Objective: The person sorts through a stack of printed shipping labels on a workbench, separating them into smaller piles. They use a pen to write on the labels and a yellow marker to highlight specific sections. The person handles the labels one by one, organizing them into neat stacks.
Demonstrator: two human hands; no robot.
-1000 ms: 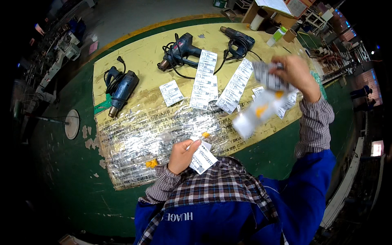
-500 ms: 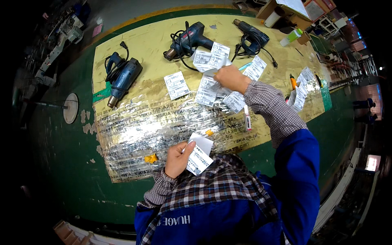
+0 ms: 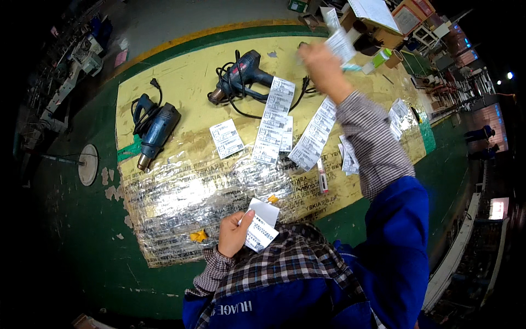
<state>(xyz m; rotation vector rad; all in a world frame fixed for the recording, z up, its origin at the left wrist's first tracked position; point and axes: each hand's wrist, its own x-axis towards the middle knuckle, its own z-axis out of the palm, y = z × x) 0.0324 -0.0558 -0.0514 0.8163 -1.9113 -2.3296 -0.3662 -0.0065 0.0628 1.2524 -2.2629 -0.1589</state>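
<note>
Near the front edge of the table, my left hand (image 3: pixel 231 236) is closed on a few folded white labels (image 3: pixel 262 237), thumb on top. My right hand (image 3: pixel 324 68) is raised over the far right part, blurred by motion. A strip of printed labels (image 3: pixel 341 45) hangs from its closed fingers. Below it, a long label strip (image 3: pixel 271 126) and a second strip (image 3: pixel 313 141) lie flat. A shorter label sheet (image 3: pixel 226 138) lies to their left. Partly under my right forearm are more labels (image 3: pixel 348 154).
Two blue heat guns, one at the left (image 3: pixel 159 131) and one at the back (image 3: pixel 249 68), lie with coiled cords. A pen (image 3: pixel 322 178), orange scraps (image 3: pixel 198 236), a green-capped bottle (image 3: pixel 378 60) and further labels (image 3: pixel 400 116) are on the yellow table (image 3: pixel 186 74).
My right hand has moved away and to the right, lifting a label strip off the middle group. The strips beneath now show stretched out. My left hand still holds its labels; the view has shifted slightly.
</note>
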